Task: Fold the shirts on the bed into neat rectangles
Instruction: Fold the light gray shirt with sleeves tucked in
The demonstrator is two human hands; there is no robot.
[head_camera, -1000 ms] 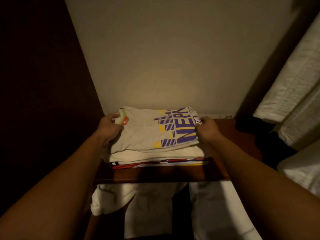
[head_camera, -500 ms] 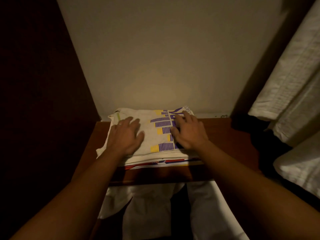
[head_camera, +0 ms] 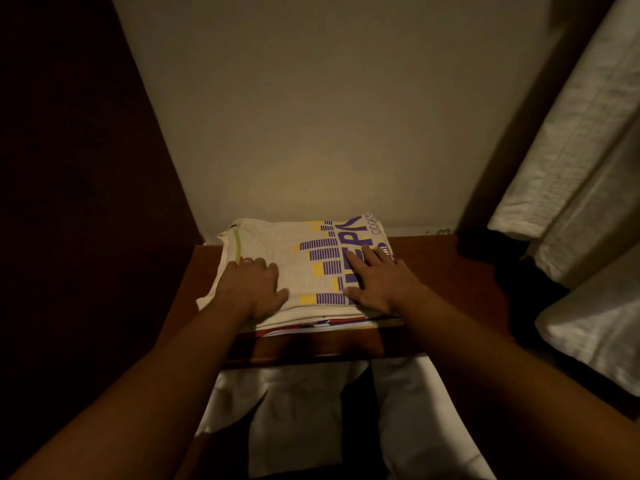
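Surroundings: pale wall (head_camera: 311, 116) standing directly behind; white curtain (head_camera: 571, 168) hanging at right; white bedding (head_camera: 426, 427) lying below the shelf edge.

Hands: left hand (head_camera: 251, 289) and right hand (head_camera: 379, 284) both lying flat, palms down, fingers straight and gripping nothing, pressing on the top shirt.

Item: folded cream shirt (head_camera: 298, 258) with purple and yellow print, sitting atop a stack of folded shirts (head_camera: 311, 323) on a reddish wooden shelf (head_camera: 433, 271); long axis running left to right, green-trimmed collar pointing left, back edge lying near the wall.
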